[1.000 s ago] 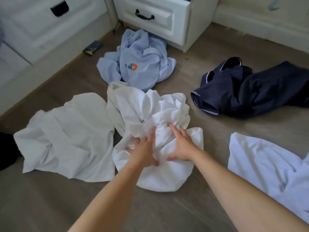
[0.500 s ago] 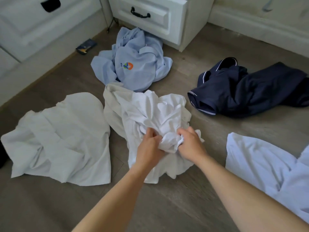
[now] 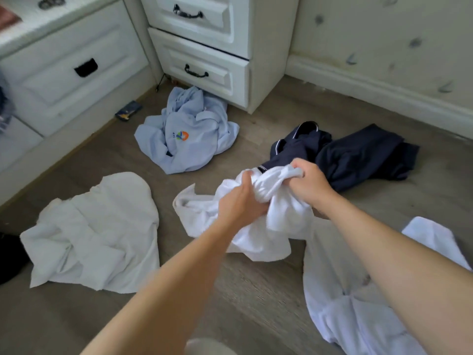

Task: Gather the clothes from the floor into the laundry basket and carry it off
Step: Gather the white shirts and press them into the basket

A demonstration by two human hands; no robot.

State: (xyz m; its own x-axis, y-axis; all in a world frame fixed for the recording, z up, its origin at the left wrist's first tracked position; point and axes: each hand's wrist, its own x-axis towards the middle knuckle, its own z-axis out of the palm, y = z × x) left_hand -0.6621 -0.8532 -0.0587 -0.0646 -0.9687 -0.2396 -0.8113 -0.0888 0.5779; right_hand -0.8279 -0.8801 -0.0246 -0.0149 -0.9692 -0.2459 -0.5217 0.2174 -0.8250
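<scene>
Head view: a white garment point(image 3: 258, 226) is bunched up between both hands, over the wooden floor point(image 3: 250, 298) in the middle of the scattered clothes. The left hand point(image 3: 239, 206) grips a fistful of its cloth, fingers curled in, and the right hand point(image 3: 311, 184) clenches another gathered fold just beside it, a little higher. Loose folds hang down from the two fists; whether the lowest edge touches the floor cannot be told.

Just beyond the right hand lies a navy garment with white piping point(image 3: 363, 155), crumpled on the floor. Farther back, a light blue shirt with a small orange and blue logo point(image 3: 190, 142) sits in a heap against the foot of a white drawer unit point(image 3: 204, 80), whose drawers carry black handles point(image 3: 196, 72). To the left, well apart from the held garment, a white cloth point(image 3: 97, 234) lies spread and wrinkled. To the right, under the right forearm, another white cloth point(image 3: 345, 311) lies spread on the floor.

A small dark flat object point(image 3: 128, 110) lies near the base of the white furniture at left point(image 3: 71, 80). A white baseboard point(image 3: 378, 96) runs along the patterned wall at right.
</scene>
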